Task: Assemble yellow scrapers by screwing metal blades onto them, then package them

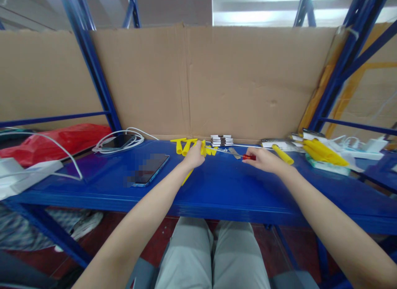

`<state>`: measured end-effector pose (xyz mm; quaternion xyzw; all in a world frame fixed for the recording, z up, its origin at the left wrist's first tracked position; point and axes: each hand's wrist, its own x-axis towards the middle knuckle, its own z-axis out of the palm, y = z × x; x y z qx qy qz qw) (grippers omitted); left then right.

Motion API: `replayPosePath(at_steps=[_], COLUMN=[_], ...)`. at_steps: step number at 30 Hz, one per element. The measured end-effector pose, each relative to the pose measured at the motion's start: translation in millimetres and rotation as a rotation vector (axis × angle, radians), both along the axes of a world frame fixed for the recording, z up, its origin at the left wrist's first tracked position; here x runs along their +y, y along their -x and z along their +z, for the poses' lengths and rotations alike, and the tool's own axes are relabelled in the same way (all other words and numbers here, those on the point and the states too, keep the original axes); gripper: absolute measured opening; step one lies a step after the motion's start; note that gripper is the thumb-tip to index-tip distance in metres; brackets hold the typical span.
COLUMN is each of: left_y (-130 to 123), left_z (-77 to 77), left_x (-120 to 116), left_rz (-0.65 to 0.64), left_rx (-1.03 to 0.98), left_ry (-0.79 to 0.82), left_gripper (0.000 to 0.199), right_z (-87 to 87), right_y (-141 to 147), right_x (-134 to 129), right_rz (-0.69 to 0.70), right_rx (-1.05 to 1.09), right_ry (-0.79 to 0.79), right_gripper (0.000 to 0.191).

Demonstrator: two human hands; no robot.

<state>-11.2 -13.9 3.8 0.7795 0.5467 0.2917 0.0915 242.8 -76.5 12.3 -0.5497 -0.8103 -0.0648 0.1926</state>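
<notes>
Left hand (194, 156): your fingers are curled in close around a yellow piece (203, 148), with hardly any gap.
Yellow piece: it is at the far side of the blue table (229, 187), a bit left of your other hand, and pokes up past your fingers.
Right hand (263, 160): your fingers are bent tight around the red handle (249, 157) of a screwdriver.
Screwdriver shaft (228, 151): it points left, at the yellow piece. I cannot tell if the tip touches it; that bit is too small.
Working well: it looks like one hand steadies and the other works the tool. Hold the yellow piece firm, line the shaft up straight with it, and push gently. A crooked push could make the tip slip.
Left fingers: tuck them away from the tip, so a slip does not poke you.
Flat grey piece (235, 152): it lies just behind the screwdriver. Mind you do not knock it.
Yellow handles (179, 147): a few lie to the left of your left hand, so leave your elbow room.
Black-and-white stack (221, 140): it sits by the cardboard (229, 82), behind the tool.
Phone (151, 169): it lies well left of your work.
</notes>
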Motion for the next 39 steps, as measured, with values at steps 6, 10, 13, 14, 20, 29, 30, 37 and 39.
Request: replayPosePath(at_steps=[6,10,13,14,20,29,30,37,39], left_y=[-0.5,-0.6,-0.6,-0.5,-0.1,-0.5,-0.6,-1.1,-1.2], left_z=[0.6,2.2,2.4,2.2,0.5,-0.7,-0.7,-3.5,-5.3], left_x=[-0.4,-0.7,-0.6,-0.4,1.7,4.4,4.9,9.4,10.7], left_rz=[0.005,0.028,0.044,0.045,0.043,0.059,0.060,0.036,0.023], left_rx=[0.013,0.035,0.043,0.040,0.001,-0.060,-0.064,-0.090,-0.099], left_ry=[0.011,0.026,0.028,0.026,0.025,0.028,0.028,0.010,-0.002], left_gripper=[0.040,0.041,0.041,0.040,0.042,0.043,0.042,0.037,0.037], right_z=[-0.3,-1.1,-1.5,-1.6,-2.6,-3.9,-3.9,-4.7,-5.1], right_y=[0.2,0.3,1.1,1.4,2.3,2.9,3.0,0.1,-1.3], right_x=[0.9,1.3,1.1,0.9,2.0,2.8,2.5,4.6,6.2], right_rz=[0.000,0.007,0.008,0.007,0.017,0.050,0.057,0.048,0.037], right_rx=[0.014,0.018,0.025,0.026,0.042,0.079,0.085,0.103,0.102], right_ry=[0.044,0.059,0.074,0.081,0.117,0.162,0.167,0.165,0.171], right_gripper=[0.016,0.016,0.017,0.017,0.019,0.024,0.025,0.025,0.024])
